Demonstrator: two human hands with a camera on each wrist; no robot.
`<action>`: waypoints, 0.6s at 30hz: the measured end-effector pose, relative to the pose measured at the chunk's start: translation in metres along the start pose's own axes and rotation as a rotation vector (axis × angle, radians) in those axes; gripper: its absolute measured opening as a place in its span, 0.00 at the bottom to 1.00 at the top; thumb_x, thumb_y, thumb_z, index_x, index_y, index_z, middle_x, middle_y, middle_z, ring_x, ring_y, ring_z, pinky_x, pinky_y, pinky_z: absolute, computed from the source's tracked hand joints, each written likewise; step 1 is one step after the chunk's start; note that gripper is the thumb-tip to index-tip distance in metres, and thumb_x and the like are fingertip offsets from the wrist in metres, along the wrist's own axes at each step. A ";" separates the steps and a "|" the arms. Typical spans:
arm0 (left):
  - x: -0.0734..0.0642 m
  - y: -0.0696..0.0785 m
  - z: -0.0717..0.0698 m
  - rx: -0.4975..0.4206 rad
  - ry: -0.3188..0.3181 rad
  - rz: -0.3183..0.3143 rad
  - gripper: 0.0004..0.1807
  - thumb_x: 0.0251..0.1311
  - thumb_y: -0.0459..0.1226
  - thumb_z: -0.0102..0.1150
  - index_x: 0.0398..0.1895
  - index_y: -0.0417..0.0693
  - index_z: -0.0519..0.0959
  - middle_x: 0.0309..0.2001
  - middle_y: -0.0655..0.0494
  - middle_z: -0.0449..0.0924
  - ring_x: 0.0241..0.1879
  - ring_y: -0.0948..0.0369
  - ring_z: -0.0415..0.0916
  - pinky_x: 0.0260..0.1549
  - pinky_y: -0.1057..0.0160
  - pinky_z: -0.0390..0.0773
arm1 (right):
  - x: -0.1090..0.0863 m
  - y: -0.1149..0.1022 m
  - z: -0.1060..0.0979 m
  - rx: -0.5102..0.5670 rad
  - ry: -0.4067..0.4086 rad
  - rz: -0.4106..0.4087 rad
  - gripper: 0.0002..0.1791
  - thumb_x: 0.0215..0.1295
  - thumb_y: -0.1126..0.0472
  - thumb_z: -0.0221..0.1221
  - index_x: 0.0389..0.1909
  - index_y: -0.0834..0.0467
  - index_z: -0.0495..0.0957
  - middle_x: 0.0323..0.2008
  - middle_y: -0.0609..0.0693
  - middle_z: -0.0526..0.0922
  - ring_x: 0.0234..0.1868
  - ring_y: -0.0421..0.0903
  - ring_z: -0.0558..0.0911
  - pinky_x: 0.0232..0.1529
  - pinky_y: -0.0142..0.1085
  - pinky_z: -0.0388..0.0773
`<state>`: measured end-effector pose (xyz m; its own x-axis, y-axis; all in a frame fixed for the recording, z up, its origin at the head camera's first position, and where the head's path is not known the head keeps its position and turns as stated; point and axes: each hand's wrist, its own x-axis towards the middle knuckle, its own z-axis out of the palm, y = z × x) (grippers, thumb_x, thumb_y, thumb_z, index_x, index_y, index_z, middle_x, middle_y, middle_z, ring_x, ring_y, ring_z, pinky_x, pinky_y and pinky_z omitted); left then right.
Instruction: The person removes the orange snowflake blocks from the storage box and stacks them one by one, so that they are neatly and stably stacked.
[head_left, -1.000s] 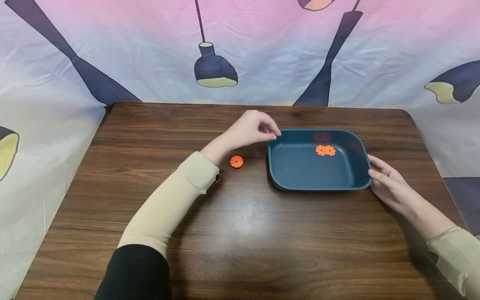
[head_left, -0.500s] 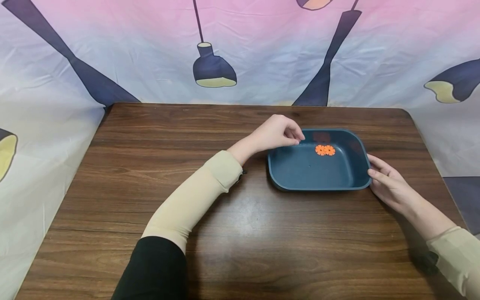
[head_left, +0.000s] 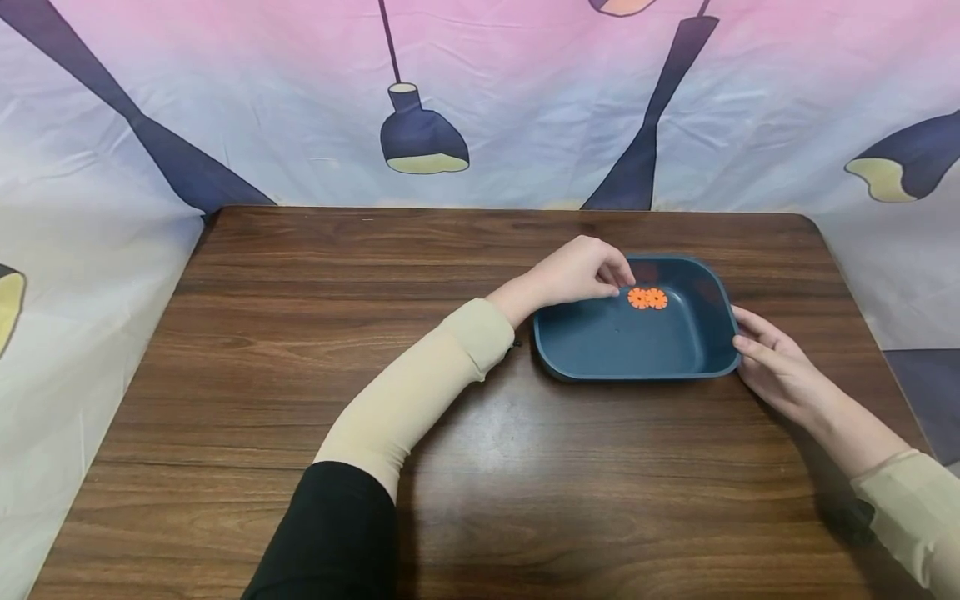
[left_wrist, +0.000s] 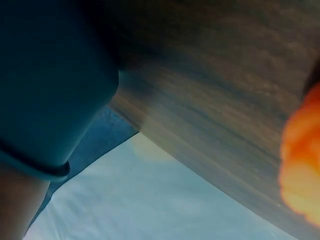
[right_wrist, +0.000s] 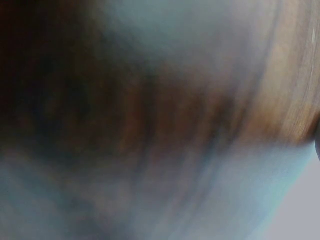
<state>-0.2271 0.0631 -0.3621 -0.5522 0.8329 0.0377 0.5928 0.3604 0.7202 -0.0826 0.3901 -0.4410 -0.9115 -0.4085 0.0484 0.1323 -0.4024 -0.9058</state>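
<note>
In the head view a dark blue plastic basin (head_left: pixel 622 350) sits on the table. Inside it, two flat orange notched discs (head_left: pixel 648 298) lie side by side near the back wall. My left hand (head_left: pixel 581 271) reaches over the basin's back left corner, fingers bent, fingertips just left of the discs. Whether something is between those fingertips cannot be made out. At the basin's right end my right hand (head_left: pixel 776 367) holds the rim, thumb on its edge and fingers along the outer wall. The left wrist view shows the basin (left_wrist: pixel 45 85) close up.
A blurred orange scalloped shape (left_wrist: pixel 302 165) stands at the right edge of the left wrist view. The brown wooden table (head_left: pixel 262 358) meets a printed cloth backdrop (head_left: pixel 322 108) behind. The right wrist view is mostly blur.
My left hand has moved right, from the basin's left rim to over its inside. The orange disc seen on the table beside the left wrist is now hidden by the sleeve. My right hand stays put.
</note>
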 end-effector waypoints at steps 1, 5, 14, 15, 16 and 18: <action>0.002 0.000 0.001 0.004 -0.005 0.002 0.12 0.71 0.30 0.66 0.55 0.40 0.88 0.53 0.49 0.90 0.52 0.59 0.88 0.52 0.72 0.83 | 0.000 0.000 0.000 0.003 -0.001 -0.004 0.28 0.83 0.74 0.37 0.75 0.55 0.71 0.68 0.46 0.82 0.66 0.36 0.81 0.65 0.26 0.76; 0.007 -0.001 0.007 0.014 -0.022 0.004 0.13 0.72 0.30 0.65 0.57 0.41 0.87 0.55 0.49 0.89 0.53 0.59 0.87 0.53 0.72 0.82 | 0.001 0.002 0.000 -0.009 0.006 -0.017 0.28 0.83 0.74 0.38 0.75 0.56 0.71 0.68 0.46 0.82 0.65 0.37 0.82 0.65 0.26 0.76; 0.016 -0.001 0.015 0.054 -0.060 -0.017 0.15 0.74 0.31 0.63 0.61 0.43 0.85 0.60 0.50 0.86 0.58 0.60 0.84 0.58 0.73 0.80 | 0.002 0.000 -0.001 -0.015 0.024 -0.003 0.28 0.84 0.73 0.38 0.75 0.54 0.71 0.68 0.46 0.82 0.65 0.36 0.81 0.64 0.26 0.76; 0.017 -0.001 0.016 0.063 -0.069 -0.021 0.16 0.74 0.32 0.63 0.61 0.43 0.85 0.61 0.51 0.85 0.59 0.60 0.84 0.58 0.73 0.80 | 0.002 0.000 -0.001 -0.017 0.025 -0.001 0.28 0.84 0.73 0.38 0.75 0.54 0.71 0.68 0.46 0.82 0.66 0.36 0.81 0.64 0.26 0.76; 0.019 0.000 0.016 0.072 -0.080 -0.025 0.16 0.74 0.32 0.63 0.62 0.44 0.84 0.62 0.51 0.85 0.60 0.60 0.83 0.59 0.72 0.80 | 0.002 -0.001 -0.001 -0.016 0.026 -0.001 0.28 0.84 0.73 0.39 0.75 0.54 0.71 0.68 0.46 0.82 0.66 0.36 0.81 0.64 0.25 0.76; 0.021 0.001 0.017 0.096 -0.101 -0.033 0.17 0.74 0.33 0.63 0.64 0.45 0.83 0.63 0.52 0.84 0.62 0.61 0.82 0.61 0.72 0.79 | 0.002 -0.001 -0.001 -0.013 0.026 -0.003 0.27 0.84 0.73 0.39 0.75 0.54 0.71 0.68 0.46 0.82 0.66 0.36 0.81 0.65 0.26 0.75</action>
<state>-0.2278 0.0884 -0.3725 -0.5134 0.8561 -0.0584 0.6311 0.4229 0.6503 -0.0855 0.3905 -0.4407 -0.9215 -0.3863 0.0401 0.1251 -0.3929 -0.9110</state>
